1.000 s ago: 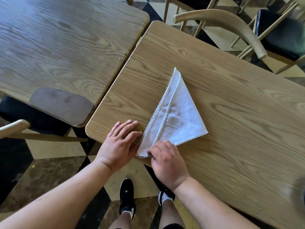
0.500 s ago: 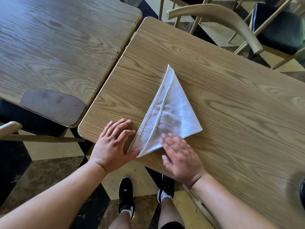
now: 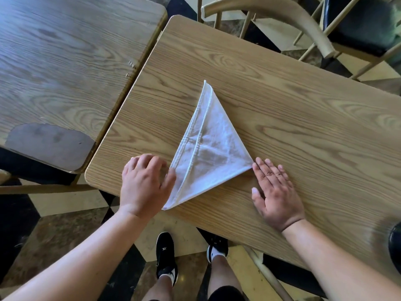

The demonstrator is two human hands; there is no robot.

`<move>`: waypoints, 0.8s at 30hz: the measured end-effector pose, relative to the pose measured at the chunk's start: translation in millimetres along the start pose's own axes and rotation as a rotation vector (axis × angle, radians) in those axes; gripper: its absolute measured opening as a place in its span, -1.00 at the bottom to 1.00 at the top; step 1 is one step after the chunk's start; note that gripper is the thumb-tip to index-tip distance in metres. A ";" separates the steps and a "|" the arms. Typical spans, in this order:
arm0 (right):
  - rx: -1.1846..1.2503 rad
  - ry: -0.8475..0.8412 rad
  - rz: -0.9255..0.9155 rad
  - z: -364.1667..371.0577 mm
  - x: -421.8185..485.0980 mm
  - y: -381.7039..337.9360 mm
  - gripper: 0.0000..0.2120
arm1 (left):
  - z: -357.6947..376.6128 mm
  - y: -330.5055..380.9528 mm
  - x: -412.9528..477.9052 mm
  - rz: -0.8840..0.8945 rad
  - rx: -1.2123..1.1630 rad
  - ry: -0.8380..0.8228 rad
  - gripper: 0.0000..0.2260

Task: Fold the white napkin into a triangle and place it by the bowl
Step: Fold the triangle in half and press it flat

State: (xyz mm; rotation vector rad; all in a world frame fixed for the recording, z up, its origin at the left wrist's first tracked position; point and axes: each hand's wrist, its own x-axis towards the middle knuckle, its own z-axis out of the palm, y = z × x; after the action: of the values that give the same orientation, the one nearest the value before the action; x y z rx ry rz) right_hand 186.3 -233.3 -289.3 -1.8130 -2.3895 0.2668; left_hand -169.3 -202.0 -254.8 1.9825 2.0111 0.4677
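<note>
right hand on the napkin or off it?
Touching, barely: head view shows the right hand flat on the table, fingertips meeting the napkin at its right corner.

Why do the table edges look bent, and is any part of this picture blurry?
Head view: the wide-angle lens bows the table edges outward; the left hand is smeared by motion blur, while the napkin and the right hand are sharper; a dark object at the right edge is blurred beyond telling; pale glare washes the far-left tabletop.
</note>
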 end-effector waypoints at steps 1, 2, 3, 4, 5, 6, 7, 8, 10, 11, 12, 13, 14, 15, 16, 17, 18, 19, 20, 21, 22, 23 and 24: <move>-0.001 -0.002 0.000 -0.1 0.1 0.9 -0.37 | 3.6 10.6 5.0 0.055 0.003 0.029 -0.70; -0.003 -0.001 -0.001 -0.2 0.4 1.8 -0.37 | 9.3 20.1 9.8 0.146 0.008 0.043 -0.73; -0.007 0.004 -0.001 0.1 0.8 2.0 -0.37 | 16.1 29.1 14.0 0.248 0.002 0.027 -0.76; -0.011 0.010 -0.002 0.5 1.0 1.8 -0.37 | 22.1 37.7 17.7 0.343 -0.013 -0.014 -0.77; -0.014 0.016 -0.002 1.1 1.1 2.0 -0.38 | 29.2 46.1 21.7 0.425 -0.029 -0.068 -0.76; -0.017 0.019 -0.003 1.5 0.9 2.3 -0.38 | 35.9 54.3 25.3 0.490 -0.039 -0.117 -0.74; -0.019 0.021 -0.003 1.8 0.8 2.7 -0.39 | 42.5 62.4 28.4 0.540 -0.045 -0.157 -0.73; -0.021 0.020 -0.002 2.3 0.7 3.3 -0.39 | 49.0 70.3 31.3 0.582 -0.050 -0.186 -0.71; -0.022 0.021 -0.002 3.3 0.8 4.6 -0.39 | 60.3 84.3 36.7 0.652 -0.066 -0.217 -0.69; -0.024 0.022 -0.003 3.4 0.7 4.8 -0.39 | 64.4 90.0 39.4 0.689 -0.070 -0.231 -0.68; -0.026 0.020 -0.006 3.8 0.4 5.9 -0.39 | 68.3 95.3 42.3 0.728 -0.067 -0.248 -0.66; -0.029 0.015 -0.008 3.7 0.3 6.9 -0.38 | 71.9 99.5 45.1 0.762 -0.061 -0.270 -0.65; -0.033 0.010 -0.011 3.0 0.3 5.8 -0.38 | 74.1 100.7 46.7 0.787 -0.054 -0.291 -0.64; -0.032 0.003 -0.012 2.3 0.4 5.1 -0.37 | 76.2 101.0 48.7 0.802 -0.051 -0.309 -0.63; -0.030 -0.006 -0.009 1.7 0.6 5.3 -0.37 | 78.2 100.8 51.4 0.815 -0.049 -0.320 -0.62; -0.028 -0.016 -0.006 0.9 0.8 5.2 -0.37 | 79.9 99.8 53.9 0.830 -0.046 -0.323 -0.61; -0.028 -0.024 -0.005 0.6 1.1 4.9 -0.37 | 81.9 98.3 56.6 0.848 -0.042 -0.322 -0.61; -0.027 -0.029 -0.006 -0.1 1.3 4.1 -0.37 | 82.4 96.3 59.5 0.864 -0.039 -0.316 -0.61; -0.024 -0.034 -0.007 -0.5 1.5 4.0 -0.36 | 82.5 94.5 64.0 0.873 -0.038 -0.312 -0.61; -0.021 -0.037 -0.007 -1.0 1.8 4.1 -0.36 | 82.1 92.4 69.7 0.877 -0.033 -0.314 -0.60; -0.017 -0.037 -0.005 -1.2 2.5 3.9 -0.36 | 81.2 89.3 77.7 0.878 -0.018 -0.319 -0.59; -0.015 -0.033 -0.002 -1.5 2.8 3.7 -0.36 | 80.1 84.8 88.4 0.885 0.009 -0.323 -0.57; -0.014 -0.026 0.000 -1.4 2.4 3.2 -0.36 | 78.6 79.6 101.4 0.887 0.046 -0.317 -0.55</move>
State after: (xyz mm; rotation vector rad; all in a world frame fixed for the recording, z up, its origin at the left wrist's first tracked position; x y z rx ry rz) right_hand 188.9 -230.0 -288.6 -1.8268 -2.4148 0.2762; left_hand -66.3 -97.4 -290.2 2.6956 0.8911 0.2403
